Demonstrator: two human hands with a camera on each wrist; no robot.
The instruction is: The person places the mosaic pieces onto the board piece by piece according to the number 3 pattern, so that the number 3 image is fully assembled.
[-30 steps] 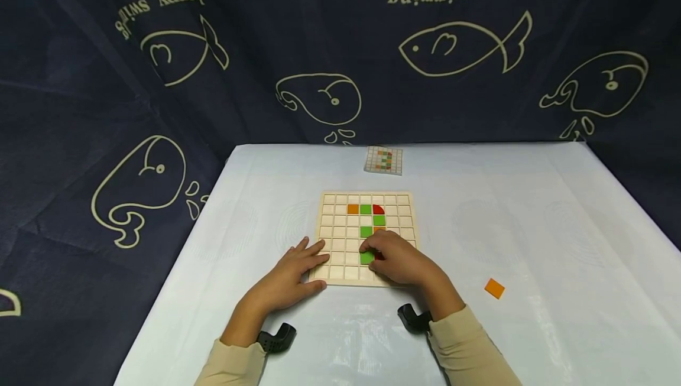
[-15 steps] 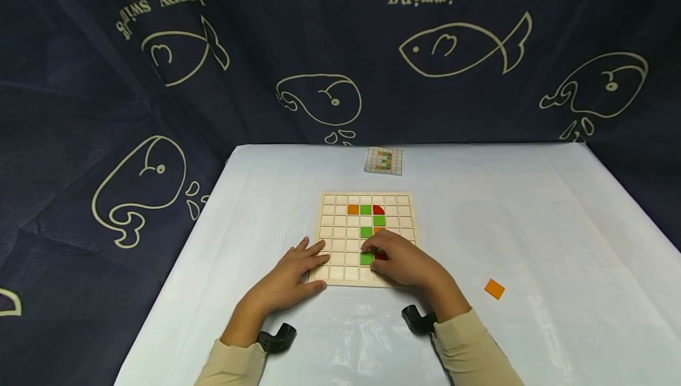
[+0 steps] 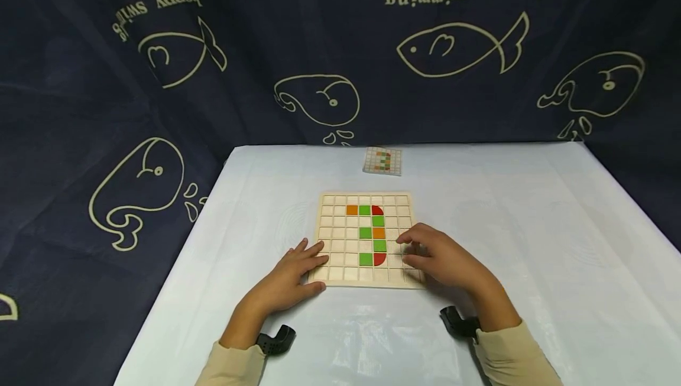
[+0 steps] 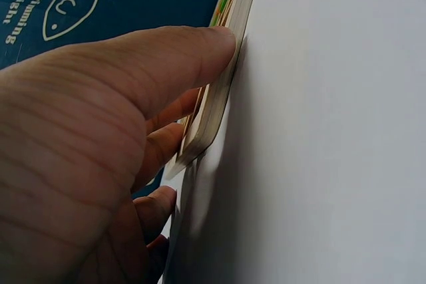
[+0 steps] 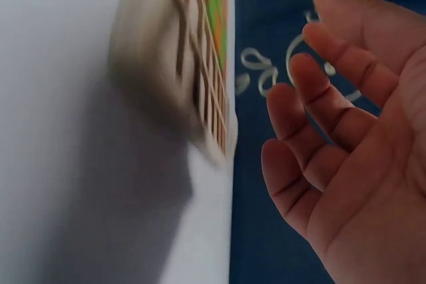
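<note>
A wooden grid board lies on the table, seen in the head view. Set in its squares are several green tiles, an orange tile and another in the right column, and two rounded red tiles. My left hand rests at the board's left front corner, fingers spread over its edge; the left wrist view has the thumb against the board's side. Over the board's right edge hovers my right hand, its fingers loosely bent and holding nothing in the right wrist view.
A small pattern card with a matching grid and coloured shapes lies behind the board. White cloth covers the table. A dark curtain with fish and whale drawings hangs behind and to the left.
My right hand has moved right, off the lower tiles, uncovering them. The loose orange tile on the right is now hidden by my right forearm. My left hand has stayed in place.
</note>
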